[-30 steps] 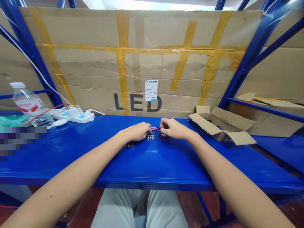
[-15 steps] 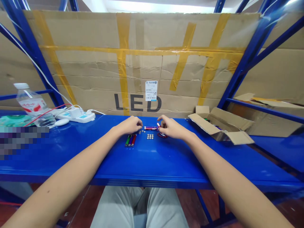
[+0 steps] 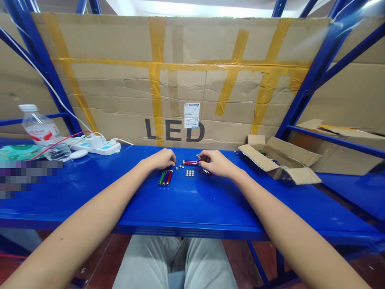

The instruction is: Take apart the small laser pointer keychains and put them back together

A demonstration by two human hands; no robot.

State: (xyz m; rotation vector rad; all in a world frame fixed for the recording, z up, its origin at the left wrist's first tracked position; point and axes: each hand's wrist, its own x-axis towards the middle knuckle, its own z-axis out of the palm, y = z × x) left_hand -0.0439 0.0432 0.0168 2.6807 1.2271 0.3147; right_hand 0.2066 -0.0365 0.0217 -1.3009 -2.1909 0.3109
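Note:
My left hand [image 3: 166, 159] rests on the table behind three slim metal tubes, a green one [image 3: 161, 178], a purple one [image 3: 165, 179] and a red one [image 3: 169, 178]. Its fingers are curled together, and what they hold, if anything, is hidden. A few tiny silver parts [image 3: 177, 168] lie by its fingertips. My right hand [image 3: 211, 161] pinches a small silver piece [image 3: 197, 156] at the right end of purple and red tubes [image 3: 189, 163] lying crosswise. Below them sit several button cells [image 3: 190, 173] in rows. A red carabiner clip [image 3: 205, 171] lies under the right hand.
An opened cardboard box [image 3: 281, 158] stands at the right. To the left are a water bottle [image 3: 43, 132], a white power strip [image 3: 104, 147] with cables, and a white computer mouse [image 3: 78, 154]. A large cardboard sheet [image 3: 120, 92] closes off the back.
My left hand has drawn slightly left, away from the tiny silver parts. The right hand's fingers have closed inward, and the small piece in them has tilted and shifted a little left.

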